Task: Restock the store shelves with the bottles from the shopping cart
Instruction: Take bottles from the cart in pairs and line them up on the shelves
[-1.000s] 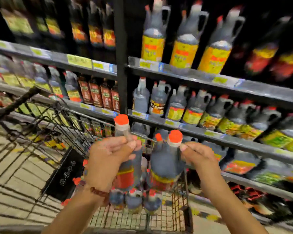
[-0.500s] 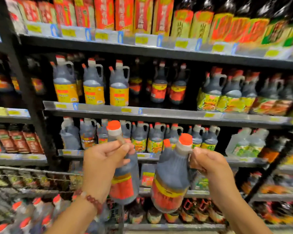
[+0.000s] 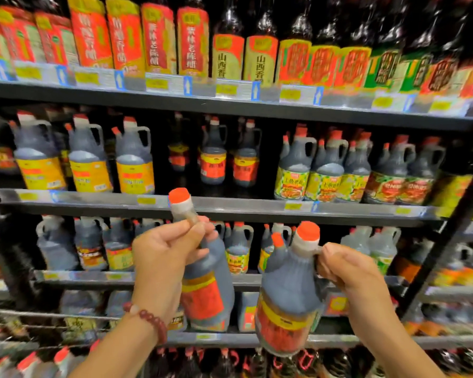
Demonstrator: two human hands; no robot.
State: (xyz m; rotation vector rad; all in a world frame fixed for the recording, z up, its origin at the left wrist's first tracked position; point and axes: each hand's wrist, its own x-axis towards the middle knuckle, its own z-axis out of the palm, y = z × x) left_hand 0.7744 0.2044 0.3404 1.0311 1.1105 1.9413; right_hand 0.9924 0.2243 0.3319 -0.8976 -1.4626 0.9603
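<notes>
My left hand (image 3: 165, 257) grips the neck of a dark sauce bottle (image 3: 206, 293) with an orange cap and red label, held tilted in front of the shelves. My right hand (image 3: 347, 271) holds a second dark bottle (image 3: 287, 304) by its handle; it has an orange cap and a red and yellow label. Both bottles hang at the height of the lower shelves. On the middle shelf (image 3: 230, 205), matching red-labelled bottles (image 3: 213, 159) stand set back, with a gap in front of them. Orange caps of cart bottles (image 3: 28, 361) show at the bottom left.
Yellow-labelled jugs (image 3: 89, 165) stand left of the gap and green-labelled jugs (image 3: 292, 170) right of it. The top shelf (image 3: 230, 105) carries tall red and yellow bottles. A dark upright post (image 3: 434, 255) slants at the right. Cart wire (image 3: 52, 315) crosses the lower left.
The view has swung up from the cart to the shelves. Both hands have lifted their bottles higher, away from the cart and toward the shelving.
</notes>
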